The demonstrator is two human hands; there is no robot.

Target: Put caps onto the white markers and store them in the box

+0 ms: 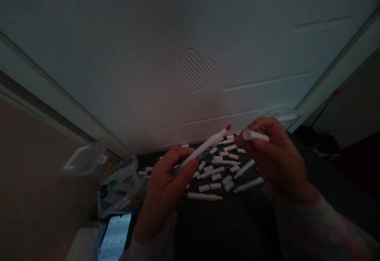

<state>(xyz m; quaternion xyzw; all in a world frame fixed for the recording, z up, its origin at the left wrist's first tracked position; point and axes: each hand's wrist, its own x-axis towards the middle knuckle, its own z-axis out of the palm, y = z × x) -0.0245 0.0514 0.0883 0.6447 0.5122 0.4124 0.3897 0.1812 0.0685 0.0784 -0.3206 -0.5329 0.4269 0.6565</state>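
Observation:
A white marker [204, 147] with a bare red tip is held in my left hand [170, 178], its tip pointing up and to the right. My right hand [276, 156] pinches a white marker cap [255, 135] with a pink-red end. The cap's hollow mouth faces left toward the marker, a short gap away from the tip. Below both hands, uncapped markers [204, 196] and loose white caps [234, 169] with various coloured ends lie scattered over a dark surface [213, 229].
Behind the surface stands a pale panel [148, 55] with embossed hearts. An open clear plastic box [118, 186] with a few items inside is at the left, its lid [86, 160] tilted back. A lit phone [115, 235] lies in front of it. Clear packaging [285, 116] rests at the back right.

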